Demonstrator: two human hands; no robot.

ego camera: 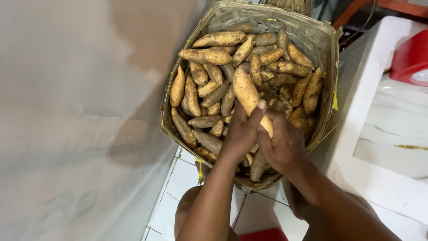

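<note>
1. Over the woven basket (312,40), both hands are meeting around one large sweet potato (246,91), which is pointing up and to the left above the heap.
2. The left hand (240,131) is wrapping the lower part of that sweet potato, its grip pressed onto the skin and the thumb (257,111) lying along the side.
3. The right hand (283,145) is cupping the bottom end from the other side, fingers curled against it, so the two hands are touching each other around the root.
4. The pile of sweet potatoes (209,56) is filling the basket, tan and speckled with dark soil, lying at all angles just beneath the held one.
5. The basket is sitting on a white tiled floor (178,183), its near rim close to the person's knees.
6. A pale wall (80,111) is running along the left side, just beside the basket.
7. A white bench (379,89) is standing on the right, near the basket, with a red object (410,58) resting at its far edge.
</note>
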